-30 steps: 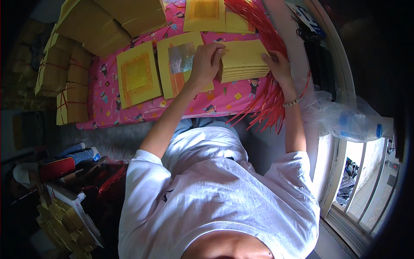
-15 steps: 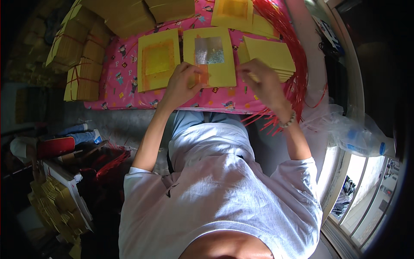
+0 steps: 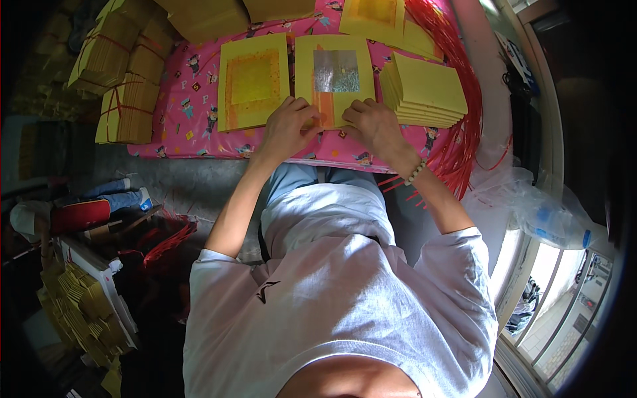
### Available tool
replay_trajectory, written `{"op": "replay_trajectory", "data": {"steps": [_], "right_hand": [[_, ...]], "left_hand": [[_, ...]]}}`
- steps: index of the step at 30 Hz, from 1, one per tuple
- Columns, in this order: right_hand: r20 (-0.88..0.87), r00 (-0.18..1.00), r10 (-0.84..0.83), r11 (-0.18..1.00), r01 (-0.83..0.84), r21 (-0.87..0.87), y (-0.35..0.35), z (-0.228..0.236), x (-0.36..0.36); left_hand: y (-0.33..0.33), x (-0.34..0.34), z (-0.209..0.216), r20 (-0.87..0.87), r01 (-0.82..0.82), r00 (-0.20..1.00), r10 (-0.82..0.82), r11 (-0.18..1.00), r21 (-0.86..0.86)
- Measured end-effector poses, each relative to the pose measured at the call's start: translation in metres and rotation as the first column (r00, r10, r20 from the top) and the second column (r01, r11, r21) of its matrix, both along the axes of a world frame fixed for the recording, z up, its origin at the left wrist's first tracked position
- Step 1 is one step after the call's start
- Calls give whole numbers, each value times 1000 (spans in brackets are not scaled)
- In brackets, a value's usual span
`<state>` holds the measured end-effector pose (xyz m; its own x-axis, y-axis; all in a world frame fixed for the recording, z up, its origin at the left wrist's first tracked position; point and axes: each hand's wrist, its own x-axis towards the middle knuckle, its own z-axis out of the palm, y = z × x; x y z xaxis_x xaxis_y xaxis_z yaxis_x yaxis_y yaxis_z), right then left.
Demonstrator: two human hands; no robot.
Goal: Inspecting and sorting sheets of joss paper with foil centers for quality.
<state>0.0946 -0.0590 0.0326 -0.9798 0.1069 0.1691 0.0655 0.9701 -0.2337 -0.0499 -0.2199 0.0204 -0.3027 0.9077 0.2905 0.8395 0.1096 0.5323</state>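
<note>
A yellow paper sheet [image 3: 365, 60] bearing a silver foil square [image 3: 336, 71] and an orange band lies in front of me on a pink patterned cover. At its lower edge, my left hand [image 3: 290, 126] pinches the paper beside the orange band. My right hand [image 3: 375, 126], a beaded bracelet on its wrist, has curled fingers closed at the same edge, a little further right. Its fingertips are partly hidden. Left of this sheet lies another yellow sheet [image 3: 254, 119] with an orange-bordered square. A fanned stack of yellow paper [image 3: 428, 86] lies just beyond my right hand.
Tied yellow paper bundles [image 3: 125, 113] stand at the table's left. Long red strands [image 3: 470, 113] hang along its right side, near a clear plastic bag [image 3: 554, 222]. More printed sheets [image 3: 371, 16] lie at the back. Another person [image 3: 30, 219] is at the far left.
My right hand has moved left, from beside the stack onto the lower edge of the foil sheet. My left hand stays at that edge. The view has shifted slightly.
</note>
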Motion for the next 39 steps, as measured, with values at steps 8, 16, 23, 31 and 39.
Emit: {"op": "replay_trajectory", "data": {"steps": [8,16,23,31,39], "right_hand": [[48,999,15,998,-12,-66,7,4,-5],[45,999,-12,997,15,-75,7,6,-6],[48,999,-16,996,20,-86,8,5,-6],[53,999,-10,997,14,-79,9,8,-8],[10,998,-54,998,54,25,-1,17,-7]], "left_hand": [[3,-9,0,142,-16,990,19,1000,-23],[6,-14,-8,280,-32,959,43,999,-44],[6,-16,-11,325,-29,945,47,998,-61],[7,-15,-9,319,-44,946,50,999,-26],[24,7,19,-82,-19,996,19,1000,-7]]}}
